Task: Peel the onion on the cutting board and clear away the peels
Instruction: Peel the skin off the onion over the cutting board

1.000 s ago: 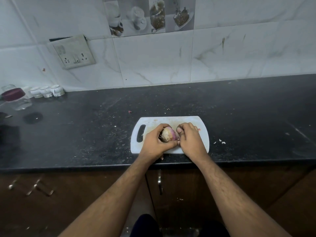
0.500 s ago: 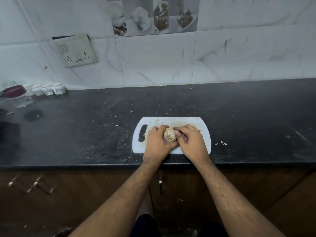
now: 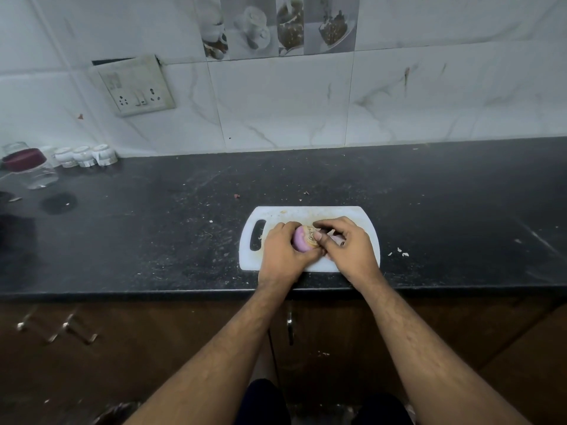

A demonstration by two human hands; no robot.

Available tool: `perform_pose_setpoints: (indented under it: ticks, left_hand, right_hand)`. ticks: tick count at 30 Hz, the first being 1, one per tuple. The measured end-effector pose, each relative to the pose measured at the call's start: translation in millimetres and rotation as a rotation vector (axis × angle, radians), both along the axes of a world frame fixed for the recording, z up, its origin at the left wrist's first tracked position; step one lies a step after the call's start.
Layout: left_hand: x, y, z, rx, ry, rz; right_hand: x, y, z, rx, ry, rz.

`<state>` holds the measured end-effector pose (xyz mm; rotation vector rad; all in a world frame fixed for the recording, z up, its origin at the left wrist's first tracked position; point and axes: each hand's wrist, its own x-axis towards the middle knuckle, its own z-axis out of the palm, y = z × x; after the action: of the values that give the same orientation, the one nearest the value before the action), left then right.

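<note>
Over the board (image 3: pixel 306 214), the left hand (image 3: pixel 283 254) clasps the firm, slippery onion (image 3: pixel 302 240) while the right hand (image 3: pixel 348 248) pinches brittle skin at its end.

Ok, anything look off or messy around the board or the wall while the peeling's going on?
Two things. The switch plate hangs crooked on the tiles, a dark gap showing along its top edge. And a few pale scraps lie on the black counter just right of the cutting board. The onion is held normally by both hands.
</note>
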<state>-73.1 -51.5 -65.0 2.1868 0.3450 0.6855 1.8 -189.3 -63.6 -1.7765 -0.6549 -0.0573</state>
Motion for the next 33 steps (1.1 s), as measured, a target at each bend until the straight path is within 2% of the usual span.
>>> perform_pose_setpoints:
  ticks: [5, 14, 19, 26, 33]
  left_hand:
    - [-1, 3, 1, 0.021, 0.008, -0.092]
    - [-1, 3, 2, 0.012, 0.01, -0.089]
    - [0, 3, 2, -0.026, 0.02, -0.069]
    - [-3, 3, 4, -0.087, -0.019, -0.115]
    - [-2, 4, 2, -0.147, 0.02, -0.126]
  right_hand:
    - [5, -2, 0, 0.09, 0.135, 0.035]
    - [7, 4, -4, -0.151, 0.006, -0.098]
    - [8, 4, -4, -0.121, 0.045, -0.193]
    - [7, 9, -4, -0.247, -0.066, -0.279]
    - [-2, 4, 2, -0.175, 0.005, -0.156]
